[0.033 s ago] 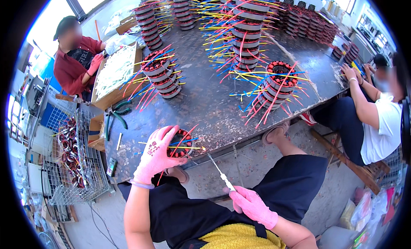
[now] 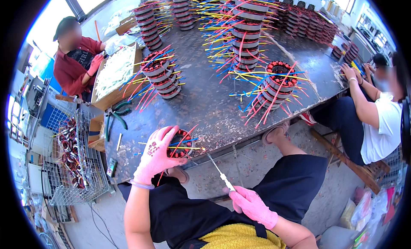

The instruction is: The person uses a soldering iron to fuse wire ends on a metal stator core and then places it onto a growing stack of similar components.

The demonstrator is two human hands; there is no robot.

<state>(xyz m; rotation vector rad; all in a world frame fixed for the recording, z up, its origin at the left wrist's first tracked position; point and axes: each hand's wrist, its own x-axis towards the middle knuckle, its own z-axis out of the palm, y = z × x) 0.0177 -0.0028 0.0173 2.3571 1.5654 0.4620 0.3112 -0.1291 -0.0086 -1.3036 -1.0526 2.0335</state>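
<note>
My left hand (image 2: 158,150), in a pink glove, grips a motor stator (image 2: 185,142) at the table's front edge. Its ring has dark windings with red parts, and red, blue and yellow wires stick out; my fingers hide its left side. My right hand (image 2: 252,206), also gloved in pink, is closed on a slim white-handled rod (image 2: 223,177) with a long thin metal shaft. The rod slants up and left, its tip close to the end of a yellow wire (image 2: 190,148). A small orange glow shows there; whether they touch I cannot tell.
Stator stacks (image 2: 278,84) with splayed wires stand across the dark table (image 2: 201,107). Green-handled pliers (image 2: 116,114) lie left, near a cardboard box (image 2: 136,60) of white strips. A wire basket (image 2: 81,193) holds more parts. Co-workers sit at left (image 2: 77,71) and right (image 2: 376,116).
</note>
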